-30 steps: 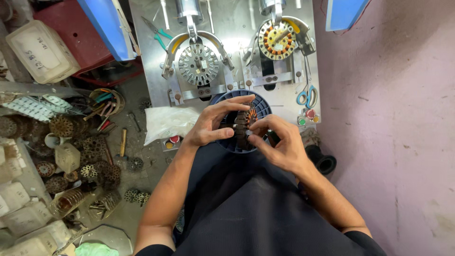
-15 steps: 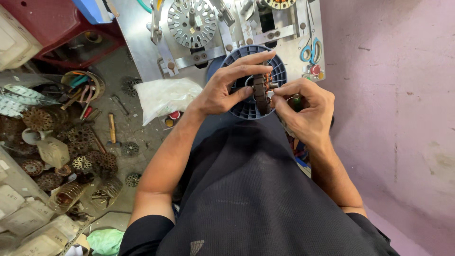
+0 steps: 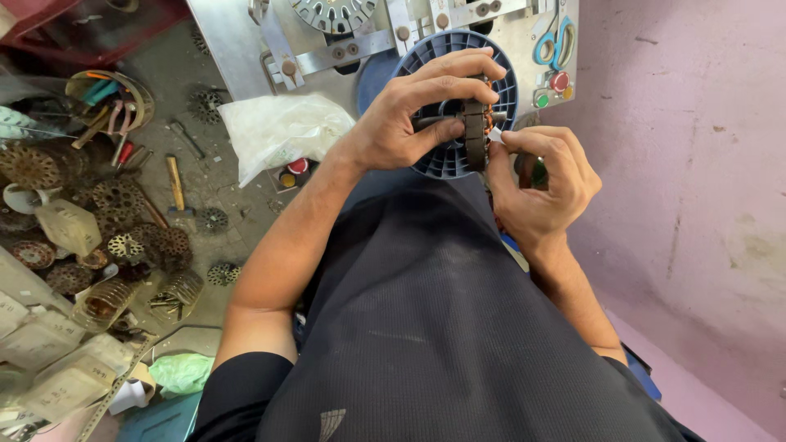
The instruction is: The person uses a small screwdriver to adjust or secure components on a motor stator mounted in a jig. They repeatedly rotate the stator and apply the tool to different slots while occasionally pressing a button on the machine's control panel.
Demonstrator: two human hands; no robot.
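Note:
My left hand (image 3: 413,115) grips a small dark motor stator (image 3: 475,135) with copper windings, held edge-on in front of my chest. My right hand (image 3: 536,180) pinches a small white slip (image 3: 494,136) against the stator's right side with thumb and forefinger, and a dark round-ended tool (image 3: 534,172) lies in its palm. Behind both hands stands a blue ribbed plastic spool (image 3: 446,160), partly covered by my fingers. My dark shirt fills the lower middle of the view.
A grey metal winding bench (image 3: 237,49) carries a round stator fixture (image 3: 336,12), blue-handled scissors (image 3: 553,41), red and green buttons. A white plastic bag (image 3: 278,131) lies left of my hands. Several stators and tools litter the floor (image 3: 123,221). Pink wall (image 3: 696,164) at right.
The view has tilted down, so the bench has slid upward in frame. My hands stay on the stator, and my right fingers have shifted to its right side with the white slip.

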